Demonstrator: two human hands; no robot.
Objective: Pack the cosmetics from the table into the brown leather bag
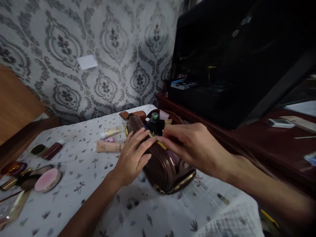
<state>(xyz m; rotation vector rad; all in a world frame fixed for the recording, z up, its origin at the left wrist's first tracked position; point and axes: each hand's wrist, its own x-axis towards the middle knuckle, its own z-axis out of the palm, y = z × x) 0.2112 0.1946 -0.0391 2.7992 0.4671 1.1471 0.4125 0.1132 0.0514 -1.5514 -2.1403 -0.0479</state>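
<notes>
A dark brown toiletry bag [158,164] with a gold zip stands unzipped on the patterned white sheet. My left hand [134,153] lies against its left side, fingers stretched out over the leather near the opening. Over the opening is my right hand [197,143], its thumb and fingers pinched together low at the bag's mouth. Whatever sits between those fingertips is hidden. Inside the bag I see a green-capped bottle [154,116], a pale pink tube [163,115] and other small items, partly covered by my right hand.
Left of the bag lie a beige tube [108,146] and a white-capped cream tube [111,132]. A brown leather case [137,114] rests behind it. Further left are a pink round compact [48,179] and a dark red bottle [53,150]. A large black screen [222,65] stands at right.
</notes>
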